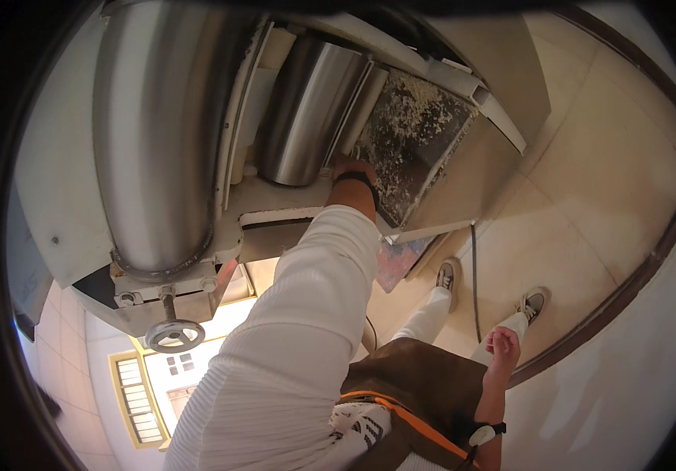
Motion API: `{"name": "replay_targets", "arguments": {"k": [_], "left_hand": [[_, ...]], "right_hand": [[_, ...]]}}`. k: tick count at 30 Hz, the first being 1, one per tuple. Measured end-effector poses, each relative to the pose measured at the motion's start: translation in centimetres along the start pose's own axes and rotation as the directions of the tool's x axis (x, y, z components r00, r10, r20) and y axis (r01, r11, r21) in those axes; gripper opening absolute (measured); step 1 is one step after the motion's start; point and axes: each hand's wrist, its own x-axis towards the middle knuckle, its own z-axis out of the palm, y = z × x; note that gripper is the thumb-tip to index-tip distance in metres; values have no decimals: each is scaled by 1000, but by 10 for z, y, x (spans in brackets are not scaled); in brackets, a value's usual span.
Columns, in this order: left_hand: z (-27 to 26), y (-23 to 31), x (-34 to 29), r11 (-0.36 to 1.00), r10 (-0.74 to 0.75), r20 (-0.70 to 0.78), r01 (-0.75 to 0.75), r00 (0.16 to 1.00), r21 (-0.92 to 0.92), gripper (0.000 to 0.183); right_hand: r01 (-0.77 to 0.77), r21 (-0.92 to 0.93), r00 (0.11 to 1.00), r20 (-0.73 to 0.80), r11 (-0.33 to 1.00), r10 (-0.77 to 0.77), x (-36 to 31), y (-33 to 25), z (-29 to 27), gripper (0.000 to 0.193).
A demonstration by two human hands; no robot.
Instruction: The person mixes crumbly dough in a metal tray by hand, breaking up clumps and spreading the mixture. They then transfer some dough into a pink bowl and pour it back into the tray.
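My left hand (354,166), with a black band at the wrist, reaches in by the lower end of a shiny metal roller (306,118). Its fingers are mostly hidden, so I cannot see what they touch or hold. Right beside it lies a dark metal tray (407,169) scattered with pale crumbs (416,102). A white ribbed sleeve covers that arm. My right hand (503,349) hangs low by my brown apron (416,369), its fingers loosely bent with nothing in them. A watch sits on the right wrist.
A larger steel roller (153,133) stands at the left of the machine, above a handwheel (175,336). The tray's metal housing (456,180) juts toward the tiled floor (573,212). A dark cable (475,275) runs over the floor near my shoes (534,302). A wall curves along the right.
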Motion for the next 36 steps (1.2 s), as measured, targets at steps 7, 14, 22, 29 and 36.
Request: {"name": "replay_targets", "arguments": {"k": [7, 14, 22, 29, 36], "left_hand": [[1, -11, 3, 989, 77, 34, -81, 996, 125, 41], [-26, -6, -65, 984, 164, -138, -153, 977, 92, 44], [-103, 67, -143, 708, -221, -541, -248, 812, -661, 49], [-40, 55, -155, 273, -311, -576, -509, 756, -816, 56], [12, 73, -71, 455, -421, -177, 38, 889, -890, 61]], "right_hand": [[-46, 1, 999, -26, 999, 46, 0, 1, -6, 10], [-26, -14, 1000, -9, 1000, 26, 1, 2, -10, 12], [-26, -49, 999, 20, 998, 27, 4, -1, -13, 14], [-73, -33, 997, 0, 997, 73, 1, -1, -17, 14], [-81, -34, 996, 23, 996, 82, 3, -3, -19, 14]]}}
